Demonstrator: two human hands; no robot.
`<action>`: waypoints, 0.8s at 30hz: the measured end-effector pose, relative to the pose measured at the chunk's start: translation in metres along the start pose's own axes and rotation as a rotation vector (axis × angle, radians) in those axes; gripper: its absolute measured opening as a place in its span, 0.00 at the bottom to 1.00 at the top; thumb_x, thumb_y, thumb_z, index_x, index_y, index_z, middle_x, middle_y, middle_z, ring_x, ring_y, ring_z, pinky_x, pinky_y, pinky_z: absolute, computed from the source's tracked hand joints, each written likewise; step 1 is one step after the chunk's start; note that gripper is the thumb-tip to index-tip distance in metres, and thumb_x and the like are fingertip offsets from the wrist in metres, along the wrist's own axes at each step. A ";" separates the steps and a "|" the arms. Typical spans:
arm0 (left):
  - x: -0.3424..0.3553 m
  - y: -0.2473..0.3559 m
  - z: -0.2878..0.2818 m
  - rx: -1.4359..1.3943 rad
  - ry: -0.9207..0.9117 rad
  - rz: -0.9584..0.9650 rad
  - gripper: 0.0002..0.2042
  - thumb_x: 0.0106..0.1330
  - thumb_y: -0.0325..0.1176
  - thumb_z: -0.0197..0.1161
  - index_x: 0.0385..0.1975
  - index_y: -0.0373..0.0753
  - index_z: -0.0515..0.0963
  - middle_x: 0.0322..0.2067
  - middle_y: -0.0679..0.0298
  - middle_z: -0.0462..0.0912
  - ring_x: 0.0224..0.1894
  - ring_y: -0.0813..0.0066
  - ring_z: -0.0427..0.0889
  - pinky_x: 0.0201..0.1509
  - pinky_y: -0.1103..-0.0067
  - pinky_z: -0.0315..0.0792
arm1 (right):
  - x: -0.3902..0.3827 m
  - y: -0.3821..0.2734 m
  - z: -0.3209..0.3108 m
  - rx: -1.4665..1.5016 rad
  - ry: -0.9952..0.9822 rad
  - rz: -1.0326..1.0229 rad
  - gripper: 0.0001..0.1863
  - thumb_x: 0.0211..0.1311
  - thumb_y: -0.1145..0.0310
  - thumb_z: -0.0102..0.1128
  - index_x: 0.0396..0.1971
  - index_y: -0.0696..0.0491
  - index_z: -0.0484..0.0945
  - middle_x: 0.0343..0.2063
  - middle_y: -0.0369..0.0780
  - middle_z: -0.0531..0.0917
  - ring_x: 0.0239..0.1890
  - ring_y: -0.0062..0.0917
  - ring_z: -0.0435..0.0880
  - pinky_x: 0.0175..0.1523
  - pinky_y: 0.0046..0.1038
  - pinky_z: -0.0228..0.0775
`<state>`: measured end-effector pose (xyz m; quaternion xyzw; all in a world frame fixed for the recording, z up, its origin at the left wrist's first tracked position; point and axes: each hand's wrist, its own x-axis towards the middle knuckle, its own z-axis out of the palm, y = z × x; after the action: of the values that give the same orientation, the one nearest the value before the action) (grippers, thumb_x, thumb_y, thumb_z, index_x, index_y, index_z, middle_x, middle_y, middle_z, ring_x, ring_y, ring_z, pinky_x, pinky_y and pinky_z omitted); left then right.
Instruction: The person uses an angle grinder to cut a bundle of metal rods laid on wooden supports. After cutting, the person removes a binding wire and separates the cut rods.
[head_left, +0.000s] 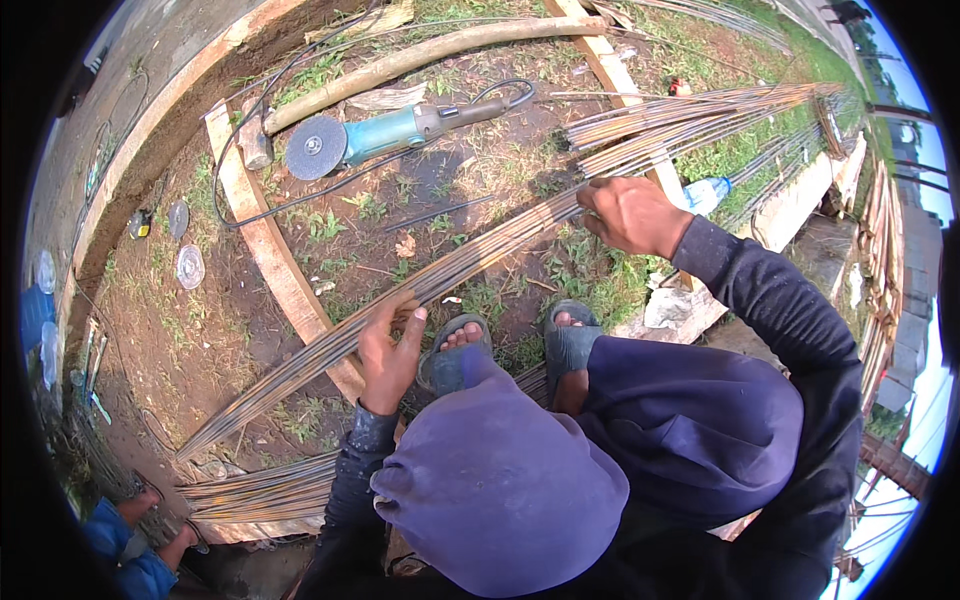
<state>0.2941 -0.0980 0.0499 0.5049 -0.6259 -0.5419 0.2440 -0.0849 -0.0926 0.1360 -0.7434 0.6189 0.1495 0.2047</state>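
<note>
A long bundle of thin steel rods runs slantwise in front of my feet, from the lower left up to the right. My left hand rests against its near side, thumb and fingers apart. At the upper right end my right hand has its fingers curled down onto the rods in a pinch; the fingertips are partly hidden. Beyond the bundle lies a teal angle grinder with a dark round disc, its cord trailing over the ground.
Wooden planks cross under the rods. More rod bundles lie at upper right and lower left. A pole, a water bottle, loose discs and a tape measure lie around. Another person's feet show at lower left.
</note>
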 end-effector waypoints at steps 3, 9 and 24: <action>0.028 0.024 0.037 0.147 -0.066 0.248 0.13 0.67 0.27 0.61 0.50 0.33 0.79 0.44 0.52 0.83 0.44 0.59 0.83 0.50 0.69 0.76 | -0.008 -0.011 0.052 0.406 -0.070 0.121 0.14 0.67 0.64 0.58 0.43 0.59 0.80 0.37 0.50 0.85 0.35 0.39 0.86 0.42 0.37 0.78; 0.080 0.047 0.101 0.520 -0.181 0.635 0.16 0.59 0.23 0.59 0.48 0.35 0.81 0.45 0.52 0.82 0.48 0.51 0.79 0.51 0.63 0.75 | -0.002 -0.077 0.139 1.822 0.050 0.568 0.19 0.72 0.60 0.57 0.56 0.54 0.75 0.46 0.38 0.84 0.46 0.25 0.84 0.47 0.34 0.76; 0.112 0.049 0.123 0.566 -0.584 0.409 0.10 0.64 0.31 0.64 0.41 0.35 0.83 0.37 0.50 0.85 0.41 0.49 0.83 0.45 0.65 0.76 | 0.011 -0.109 0.175 2.577 0.162 0.484 0.05 0.74 0.65 0.54 0.44 0.48 0.73 0.25 0.29 0.70 0.24 0.15 0.66 0.32 0.23 0.62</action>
<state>0.1297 -0.1500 0.0325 0.2437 -0.8789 -0.4099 0.0118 0.0295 -0.0001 -0.0082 0.1064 0.4441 -0.5568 0.6938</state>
